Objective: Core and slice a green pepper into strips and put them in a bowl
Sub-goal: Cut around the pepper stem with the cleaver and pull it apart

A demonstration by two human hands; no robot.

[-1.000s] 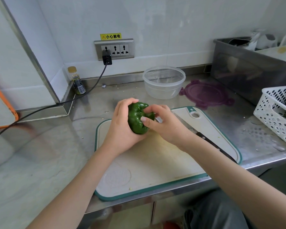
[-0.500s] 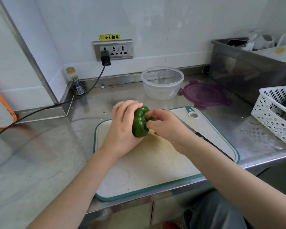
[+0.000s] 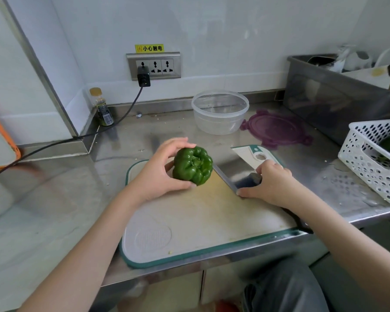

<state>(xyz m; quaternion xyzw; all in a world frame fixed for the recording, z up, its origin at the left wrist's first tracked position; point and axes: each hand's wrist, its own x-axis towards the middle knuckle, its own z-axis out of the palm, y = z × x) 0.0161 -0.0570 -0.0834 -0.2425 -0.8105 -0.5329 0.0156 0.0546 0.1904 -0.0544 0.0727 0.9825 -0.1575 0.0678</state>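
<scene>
Pepper [image 3: 192, 165] above board [image 3: 189, 221]; bowl [image 3: 220, 111], lid [image 3: 276, 128], apparently cleaver [image 3: 236, 167] nearby.

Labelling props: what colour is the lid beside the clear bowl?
Translucent purple lid, flat on the steel counter right of the bowl; head view.

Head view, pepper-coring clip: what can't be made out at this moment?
- Cleaver handle: hidden under the right hand and forearm; the grip itself is unclear.
- Green pepper far side: covered by the left hand.
- White basket contents: something green, cut off by the right edge.
- Bottle label: too small to read.
</scene>
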